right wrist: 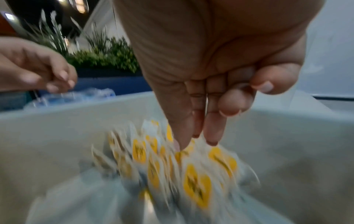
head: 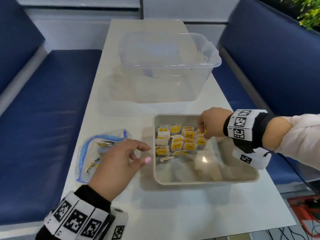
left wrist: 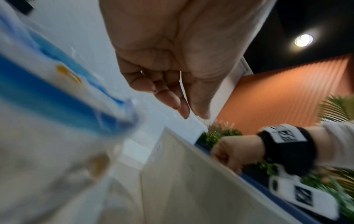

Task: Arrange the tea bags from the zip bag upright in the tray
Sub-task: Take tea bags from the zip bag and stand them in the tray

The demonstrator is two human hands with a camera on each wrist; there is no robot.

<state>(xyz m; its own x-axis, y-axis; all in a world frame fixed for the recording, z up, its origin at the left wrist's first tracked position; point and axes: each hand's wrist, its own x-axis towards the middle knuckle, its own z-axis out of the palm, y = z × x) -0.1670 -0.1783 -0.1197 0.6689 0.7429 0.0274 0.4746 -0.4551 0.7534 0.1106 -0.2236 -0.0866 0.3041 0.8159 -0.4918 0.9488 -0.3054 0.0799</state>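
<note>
A grey tray (head: 206,182) sits on the white table. Several yellow-labelled tea bags (head: 178,141) stand upright in rows in its far left part, and one (head: 166,158) lies flat in front of them. My right hand (head: 213,125) reaches into the tray at the rows' right end. Its straight fingers (right wrist: 212,133) point down and touch the tea bags (right wrist: 172,166). The zip bag (head: 93,153) lies left of the tray with a few tea bags (head: 105,144) inside. My left hand (head: 121,161) hovers over the bag, fingers relaxed, holding nothing.
A large clear plastic bin (head: 169,66) stands behind the tray. Blue benches (head: 43,118) flank the table on both sides. The tray's near half (head: 207,167) holds no tea bags. Red cables (head: 308,210) lie on the floor at the lower right.
</note>
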